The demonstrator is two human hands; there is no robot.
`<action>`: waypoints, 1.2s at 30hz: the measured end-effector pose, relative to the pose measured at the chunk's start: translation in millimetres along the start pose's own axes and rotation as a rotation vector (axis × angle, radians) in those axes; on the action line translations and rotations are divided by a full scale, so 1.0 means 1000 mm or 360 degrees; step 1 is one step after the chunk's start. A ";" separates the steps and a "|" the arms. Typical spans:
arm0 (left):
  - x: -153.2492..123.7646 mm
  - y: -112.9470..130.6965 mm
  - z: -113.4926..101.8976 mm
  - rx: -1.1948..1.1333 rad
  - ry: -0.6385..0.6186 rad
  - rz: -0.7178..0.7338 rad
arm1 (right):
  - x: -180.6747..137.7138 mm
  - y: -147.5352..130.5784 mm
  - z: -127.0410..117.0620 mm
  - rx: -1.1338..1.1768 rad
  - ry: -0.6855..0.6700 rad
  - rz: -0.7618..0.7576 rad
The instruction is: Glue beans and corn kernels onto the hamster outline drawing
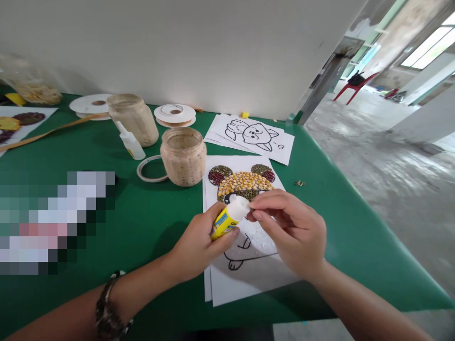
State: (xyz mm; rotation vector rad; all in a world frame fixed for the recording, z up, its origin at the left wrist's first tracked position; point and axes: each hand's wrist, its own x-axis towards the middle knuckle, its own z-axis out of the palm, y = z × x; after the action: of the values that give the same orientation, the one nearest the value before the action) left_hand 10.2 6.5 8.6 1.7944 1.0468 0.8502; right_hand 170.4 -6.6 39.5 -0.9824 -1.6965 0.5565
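My left hand [201, 244] is wrapped round a small glue bottle [229, 217] with a yellow label. My right hand [291, 229] pinches the bottle's white cap end. Both hands hover over a sheet of paper [245, 279] with a bear drawing; its head is filled with corn kernels [243, 181], and its ears with red and green beans. A watch sits on my left wrist.
Two cloudy jars [183, 156] [133, 118], a second glue bottle [131, 141], a tape ring [151, 169] and two tape spools [175, 114] stand on the green table [142, 227]. An uncoloured drawing [254, 135] lies behind. The table's right edge drops to a concrete floor.
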 end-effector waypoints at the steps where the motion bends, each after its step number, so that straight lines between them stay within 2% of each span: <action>1: 0.000 0.000 0.000 0.0002 0.0010 -0.0009 | 0.002 -0.001 -0.002 0.0024 0.0013 0.0009; 4: 0.001 0.000 -0.001 -0.0043 0.0092 -0.0059 | 0.014 0.000 -0.017 0.0076 0.0173 -0.0032; 7: 0.005 -0.001 -0.003 -0.0294 0.0189 -0.0133 | 0.028 0.014 -0.040 0.0000 0.0294 -0.0018; 12: 0.010 -0.004 -0.005 -0.0585 0.0324 -0.0078 | 0.032 0.055 -0.068 -0.0454 0.0135 0.0247; 14: 0.010 -0.004 -0.006 -0.0626 0.0318 -0.0038 | 0.027 0.068 -0.073 -0.0566 -0.0019 0.0278; 17: 0.010 -0.003 -0.006 -0.0677 0.0301 -0.0009 | 0.022 0.078 -0.078 -0.0610 -0.0325 0.0360; 20: 0.009 -0.003 -0.006 -0.0691 0.0296 -0.0043 | 0.020 0.079 -0.083 -0.0656 -0.0500 0.0546; 22: 0.009 -0.003 -0.006 -0.0685 0.0291 -0.0054 | 0.019 0.078 -0.085 -0.0700 -0.0528 0.0608; 28: 0.008 -0.005 -0.006 -0.0668 0.0266 -0.0071 | 0.010 0.074 -0.082 -0.0742 -0.0506 0.0361; 36: 0.007 -0.005 -0.006 -0.0608 0.0259 -0.0066 | 0.004 0.077 -0.079 -0.0753 -0.0541 0.0340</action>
State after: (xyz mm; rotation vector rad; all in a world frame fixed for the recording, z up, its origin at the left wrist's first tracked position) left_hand 6.5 16.6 7.3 1.3972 0.9444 1.1034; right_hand 269.7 31.0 10.2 -1.4854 -2.0951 0.4885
